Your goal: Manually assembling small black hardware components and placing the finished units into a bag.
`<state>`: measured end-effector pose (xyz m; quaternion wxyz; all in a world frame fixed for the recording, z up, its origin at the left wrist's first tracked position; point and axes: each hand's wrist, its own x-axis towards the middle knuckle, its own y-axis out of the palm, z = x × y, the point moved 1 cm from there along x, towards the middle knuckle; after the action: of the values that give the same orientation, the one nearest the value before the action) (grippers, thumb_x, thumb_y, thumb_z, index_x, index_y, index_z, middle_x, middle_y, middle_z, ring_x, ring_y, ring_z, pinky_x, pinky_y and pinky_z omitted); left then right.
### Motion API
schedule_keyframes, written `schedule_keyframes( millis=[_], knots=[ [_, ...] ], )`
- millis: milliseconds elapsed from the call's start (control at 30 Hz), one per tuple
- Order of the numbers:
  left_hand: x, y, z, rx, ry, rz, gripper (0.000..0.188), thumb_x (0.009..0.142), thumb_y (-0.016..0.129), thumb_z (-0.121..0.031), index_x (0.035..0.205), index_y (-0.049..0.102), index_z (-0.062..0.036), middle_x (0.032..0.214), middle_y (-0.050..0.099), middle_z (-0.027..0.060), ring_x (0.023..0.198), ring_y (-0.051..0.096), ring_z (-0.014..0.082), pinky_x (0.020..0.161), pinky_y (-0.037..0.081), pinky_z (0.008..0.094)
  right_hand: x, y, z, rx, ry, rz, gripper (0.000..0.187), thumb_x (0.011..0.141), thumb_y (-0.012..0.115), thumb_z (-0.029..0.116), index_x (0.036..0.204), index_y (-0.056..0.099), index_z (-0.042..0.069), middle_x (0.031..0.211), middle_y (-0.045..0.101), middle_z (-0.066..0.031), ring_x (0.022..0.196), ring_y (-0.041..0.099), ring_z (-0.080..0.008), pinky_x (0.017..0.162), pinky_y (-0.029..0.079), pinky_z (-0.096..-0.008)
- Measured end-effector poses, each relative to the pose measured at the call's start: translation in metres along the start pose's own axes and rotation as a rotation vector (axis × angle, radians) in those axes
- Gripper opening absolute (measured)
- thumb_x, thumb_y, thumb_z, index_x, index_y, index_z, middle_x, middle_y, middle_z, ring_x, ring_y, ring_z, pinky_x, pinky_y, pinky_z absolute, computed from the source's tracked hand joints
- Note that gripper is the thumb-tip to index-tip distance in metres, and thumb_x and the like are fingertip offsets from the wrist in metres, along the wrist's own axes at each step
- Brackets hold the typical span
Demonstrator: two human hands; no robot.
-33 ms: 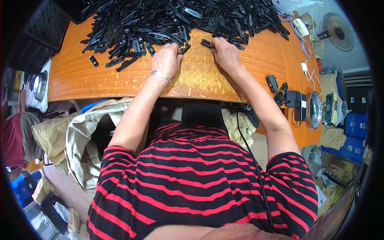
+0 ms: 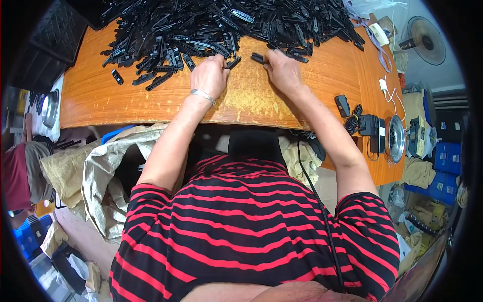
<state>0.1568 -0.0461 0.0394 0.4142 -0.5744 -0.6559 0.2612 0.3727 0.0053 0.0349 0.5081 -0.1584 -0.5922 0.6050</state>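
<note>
My left hand (image 2: 208, 76), with a bracelet at its wrist, is closed on a slim black plastic part (image 2: 233, 63) that sticks out to the right of the fingers. Across a short gap, my right hand (image 2: 284, 71) pinches another black plastic part (image 2: 258, 58), whose end points left. Both hands are low over the worn wooden table (image 2: 246, 103). Just beyond them spreads a large heap of long black plastic parts (image 2: 201, 30). The fingers cover much of both held pieces, so their exact kind cannot be made out.
One loose black part (image 2: 117, 77) lies left of the heap. To the right are a black adapter (image 2: 370, 125), a coiled cable (image 2: 353, 118) and a metal bowl (image 2: 396, 138). A fan (image 2: 425, 41) stands beyond the table. An open sack (image 2: 103, 176) hangs below the left front edge.
My right hand and the part in it have shifted very slightly left. The left hand looks the same.
</note>
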Motion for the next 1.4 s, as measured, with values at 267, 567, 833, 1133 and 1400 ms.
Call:
schedule_keyframes(
  millis=[267,567,833,1133,1400],
  knots=[
    [-0.020,-0.002,0.026,-0.838,-0.428,0.100,0.013,0.084,0.070,-0.010,0.088,0.062,-0.0006,0.072,0.062,0.0017,0.058,0.058,0.0087,0.052,0.046,0.0225,-0.028,-0.002,0.062,0.232,-0.066,0.039,0.009,0.080,0.066,0.009,0.087,0.060,0.007,0.082,0.060,-0.0104,0.073,0.062,-0.0328,0.061,0.051,-0.0400],
    [-0.039,0.008,-0.002,-1.572,-0.514,0.142,0.016,0.091,0.061,-0.009,0.098,0.053,0.0032,0.081,0.065,0.0126,0.064,0.066,0.0158,0.055,0.056,0.0238,-0.016,-0.011,0.099,0.972,0.443,0.288,0.025,0.094,0.058,0.015,0.111,0.061,-0.001,0.073,0.060,-0.0056,0.057,0.059,-0.0113,0.048,0.047,-0.0255],
    [-0.001,-0.013,0.000,-1.139,-0.405,0.179,0.031,0.087,0.068,-0.014,0.109,0.053,0.0020,0.076,0.063,0.0056,0.061,0.062,0.0101,0.055,0.053,0.0207,-0.010,-0.013,0.060,1.173,0.626,0.293,0.023,0.096,0.053,0.015,0.110,0.059,-0.003,0.069,0.058,-0.0013,0.050,0.052,-0.0055,0.045,0.045,-0.0211],
    [0.010,0.002,0.017,-0.767,-0.279,0.246,0.010,0.084,0.069,-0.007,0.083,0.060,-0.0025,0.069,0.059,-0.0002,0.060,0.054,0.0061,0.054,0.044,0.0201,-0.015,0.004,0.057,1.149,0.698,0.377,0.015,0.092,0.059,0.012,0.094,0.052,-0.001,0.063,0.059,-0.0054,0.043,0.049,-0.0085,0.039,0.043,-0.0237],
    [0.011,0.010,0.027,-0.664,-0.309,0.261,0.018,0.082,0.073,-0.011,0.077,0.057,-0.0031,0.064,0.058,-0.0002,0.054,0.051,0.0063,0.049,0.042,0.0211,-0.006,-0.001,0.063,1.040,0.754,0.425,0.015,0.091,0.060,0.011,0.091,0.051,-0.001,0.059,0.057,-0.0058,0.039,0.047,-0.0098,0.036,0.039,-0.0242]
  ],
)
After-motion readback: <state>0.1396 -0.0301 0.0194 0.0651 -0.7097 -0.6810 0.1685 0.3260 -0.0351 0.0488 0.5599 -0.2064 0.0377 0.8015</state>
